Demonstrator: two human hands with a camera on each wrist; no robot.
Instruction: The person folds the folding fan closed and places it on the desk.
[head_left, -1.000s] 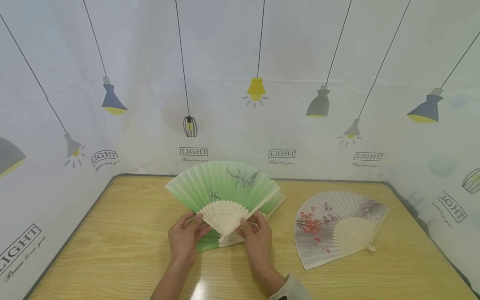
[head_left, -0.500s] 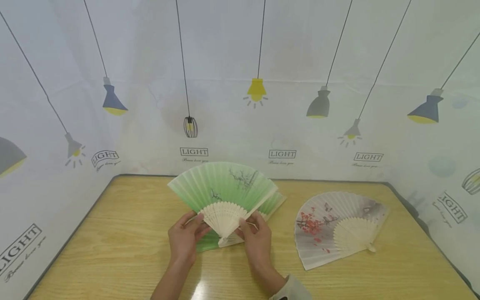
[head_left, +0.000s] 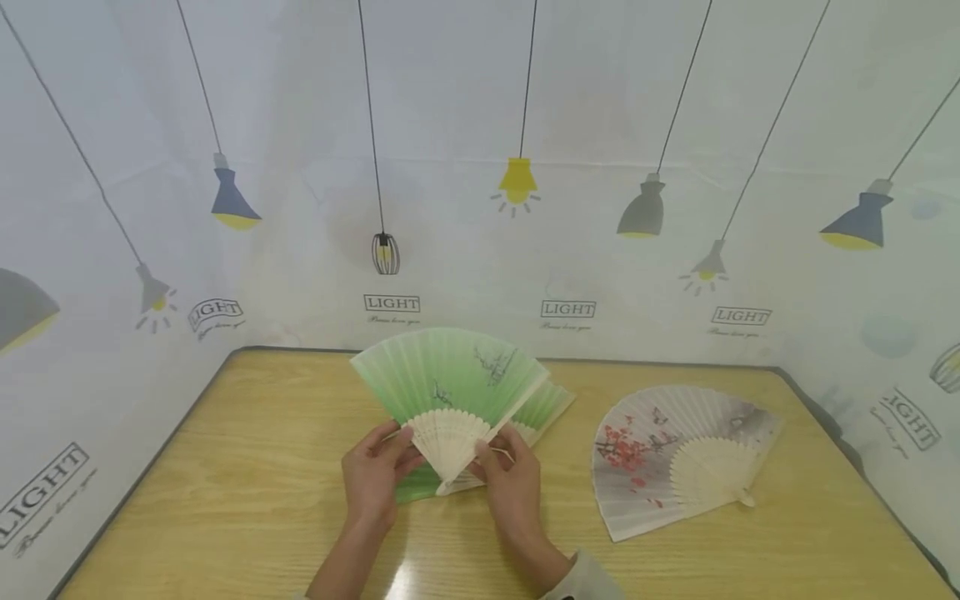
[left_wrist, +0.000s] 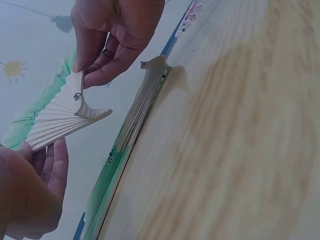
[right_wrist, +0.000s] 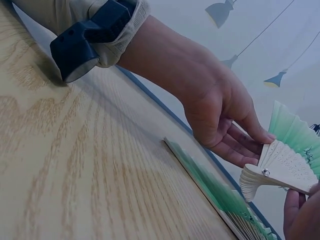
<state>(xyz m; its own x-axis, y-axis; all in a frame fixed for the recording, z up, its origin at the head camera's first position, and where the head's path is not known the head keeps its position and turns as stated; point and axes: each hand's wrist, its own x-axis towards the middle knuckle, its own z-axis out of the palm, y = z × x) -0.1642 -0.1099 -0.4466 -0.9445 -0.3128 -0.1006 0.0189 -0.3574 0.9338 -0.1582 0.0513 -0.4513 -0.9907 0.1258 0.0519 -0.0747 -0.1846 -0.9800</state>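
A green folding fan [head_left: 450,375] with a dark branch print and pale slatted ribs is spread between my two hands, its pivot pointing toward me. My left hand [head_left: 371,479] pinches the left outer rib between thumb and fingers. On the other side, my right hand [head_left: 513,483] pinches the right outer rib. In the left wrist view the held fan is raised above the table, its rib ends gathered at a small metal pin. Beneath it a second green fan [head_left: 553,407] lies spread on the table, mostly covered by the held one and my hands.
A grey-white folding fan [head_left: 645,483] with red blossoms and butterflies lies spread at the right of the wooden table [head_left: 225,500]. Behind and beside the table hangs a white backdrop [head_left: 450,100] printed with lamps. A dark device [right_wrist: 92,42] is strapped at my right wrist.
The held green fan has narrowed slightly, both its upper corners drawing inward. My hands have come a little closer together. The other fans lie as before; the head view has shifted slightly.
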